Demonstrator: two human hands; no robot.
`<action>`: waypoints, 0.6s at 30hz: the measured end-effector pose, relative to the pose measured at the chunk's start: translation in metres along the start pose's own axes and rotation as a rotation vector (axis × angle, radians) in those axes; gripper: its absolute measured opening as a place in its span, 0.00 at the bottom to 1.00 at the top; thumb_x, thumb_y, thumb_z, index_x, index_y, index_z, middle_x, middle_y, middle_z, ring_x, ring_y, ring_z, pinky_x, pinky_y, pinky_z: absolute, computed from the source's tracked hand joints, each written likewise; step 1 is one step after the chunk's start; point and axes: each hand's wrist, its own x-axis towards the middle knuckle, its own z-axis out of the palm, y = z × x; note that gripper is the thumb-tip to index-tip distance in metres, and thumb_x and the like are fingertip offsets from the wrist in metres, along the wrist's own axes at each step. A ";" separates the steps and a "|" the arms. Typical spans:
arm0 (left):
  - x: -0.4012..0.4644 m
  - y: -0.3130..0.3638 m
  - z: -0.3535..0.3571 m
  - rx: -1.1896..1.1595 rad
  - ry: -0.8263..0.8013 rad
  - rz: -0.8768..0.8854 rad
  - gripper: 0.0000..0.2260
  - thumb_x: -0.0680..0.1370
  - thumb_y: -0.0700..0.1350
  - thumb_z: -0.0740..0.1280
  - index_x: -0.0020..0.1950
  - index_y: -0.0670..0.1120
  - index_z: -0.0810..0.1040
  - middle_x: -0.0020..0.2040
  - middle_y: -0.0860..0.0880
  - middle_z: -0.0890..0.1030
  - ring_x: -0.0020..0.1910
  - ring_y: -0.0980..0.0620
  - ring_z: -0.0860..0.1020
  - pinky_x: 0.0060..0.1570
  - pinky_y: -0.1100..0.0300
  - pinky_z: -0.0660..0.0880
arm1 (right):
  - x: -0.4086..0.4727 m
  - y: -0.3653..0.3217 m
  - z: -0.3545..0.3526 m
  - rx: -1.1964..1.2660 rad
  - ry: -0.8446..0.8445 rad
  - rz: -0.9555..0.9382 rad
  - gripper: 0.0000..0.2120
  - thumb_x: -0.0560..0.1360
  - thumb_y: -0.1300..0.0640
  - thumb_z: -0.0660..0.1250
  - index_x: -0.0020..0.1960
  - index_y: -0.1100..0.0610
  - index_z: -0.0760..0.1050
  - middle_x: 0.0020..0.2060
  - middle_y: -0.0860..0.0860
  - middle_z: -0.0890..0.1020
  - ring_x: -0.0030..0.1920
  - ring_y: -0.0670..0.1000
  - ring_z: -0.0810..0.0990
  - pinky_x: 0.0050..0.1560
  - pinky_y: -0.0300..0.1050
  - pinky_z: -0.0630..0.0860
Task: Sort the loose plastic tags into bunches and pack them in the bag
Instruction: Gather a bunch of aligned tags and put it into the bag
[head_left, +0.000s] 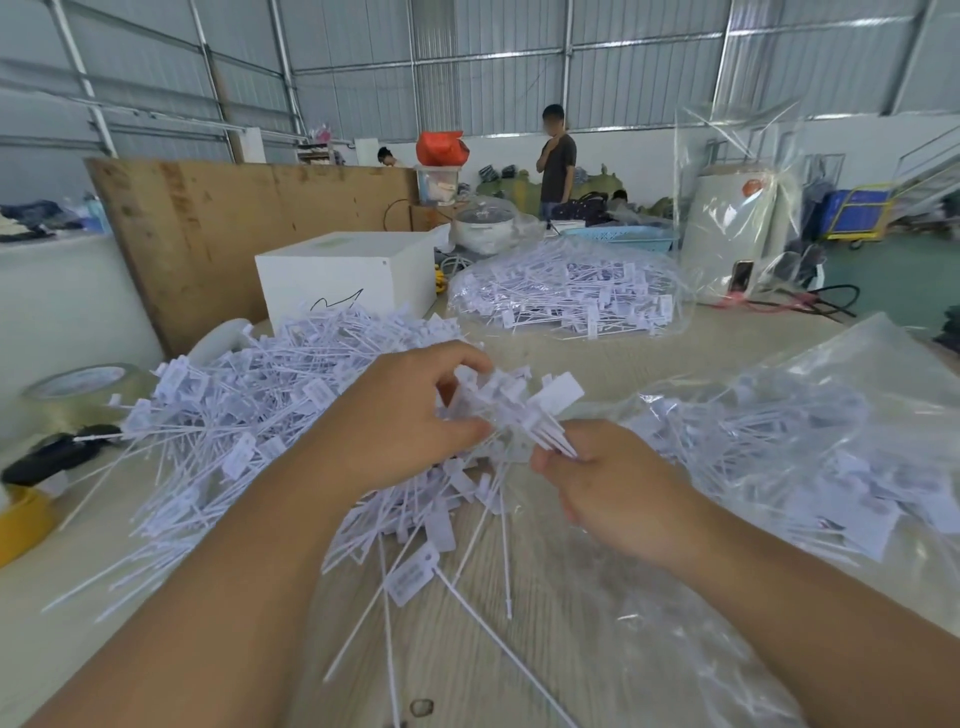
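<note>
A big heap of loose white plastic tags (234, 415) covers the left and middle of the wooden table (571, 623). Over its right edge I hold a small bunch of tags (519, 405). My left hand (400, 415) curls round the flat label ends, and my right hand (608, 483) pinches the thin tails. At the right lies a clear plastic bag (805, 457), open and holding several tags. A second clear bag full of tags (566, 291) lies farther back.
A white box (348, 270) stands behind the heap. Rolls of tape (78, 389) and a yellow roll (21, 525) lie at the left edge, before a plywood board (234, 218). A person (557, 156) stands far back. Stray tags (415, 571) lie near me.
</note>
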 end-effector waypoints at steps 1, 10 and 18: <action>0.000 -0.003 0.001 -0.021 -0.006 -0.021 0.12 0.72 0.50 0.75 0.52 0.61 0.78 0.36 0.61 0.77 0.31 0.63 0.73 0.32 0.74 0.66 | -0.001 0.000 0.001 -0.018 -0.015 -0.002 0.12 0.80 0.56 0.59 0.46 0.63 0.75 0.28 0.50 0.73 0.28 0.49 0.70 0.31 0.42 0.66; 0.001 0.011 0.016 -0.276 -0.117 0.032 0.12 0.76 0.41 0.71 0.55 0.56 0.84 0.45 0.52 0.86 0.45 0.49 0.83 0.49 0.51 0.79 | -0.006 -0.009 0.003 0.004 -0.078 -0.078 0.14 0.77 0.57 0.65 0.33 0.52 0.71 0.24 0.44 0.71 0.27 0.43 0.69 0.31 0.39 0.65; 0.003 -0.009 -0.007 -0.178 -0.229 -0.106 0.19 0.75 0.41 0.72 0.60 0.62 0.76 0.52 0.62 0.79 0.40 0.63 0.77 0.40 0.68 0.72 | 0.001 0.000 0.000 -0.025 -0.047 -0.011 0.21 0.78 0.57 0.64 0.28 0.53 0.62 0.20 0.44 0.63 0.23 0.45 0.61 0.25 0.39 0.58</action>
